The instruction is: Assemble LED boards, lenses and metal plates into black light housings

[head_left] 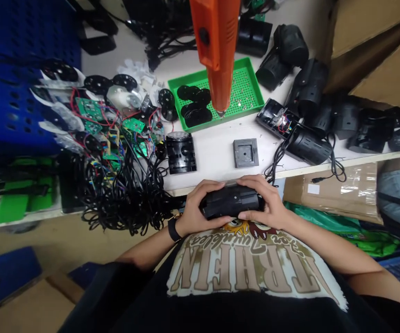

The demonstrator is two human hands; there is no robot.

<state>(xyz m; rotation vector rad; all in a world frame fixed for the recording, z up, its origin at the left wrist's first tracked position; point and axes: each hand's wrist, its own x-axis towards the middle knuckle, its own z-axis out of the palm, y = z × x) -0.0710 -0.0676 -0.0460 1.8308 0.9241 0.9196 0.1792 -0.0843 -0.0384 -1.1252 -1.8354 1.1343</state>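
Both my hands wrap a black cylindrical housing (230, 203) held close to my chest, just below the table's front edge. My left hand (196, 208) grips its left end, fingers curled over the top. My right hand (264, 201) closes on its right end, thumb underneath. An orange electric screwdriver (217, 51) hangs above the table, its tip over a green tray (246, 90) that holds small screws and several black discs. A grey square block (245, 152) and a black ribbed part (181, 152) lie on the white table just beyond my hands.
A tangle of black cables (126, 194) with green circuit boards (92, 111) covers the table's left. Several finished black housings (307, 88) crowd the right. Blue crates (15, 78) stand at the left, cardboard boxes (376, 41) at the right, and a taped box (335, 194) sits below the table.
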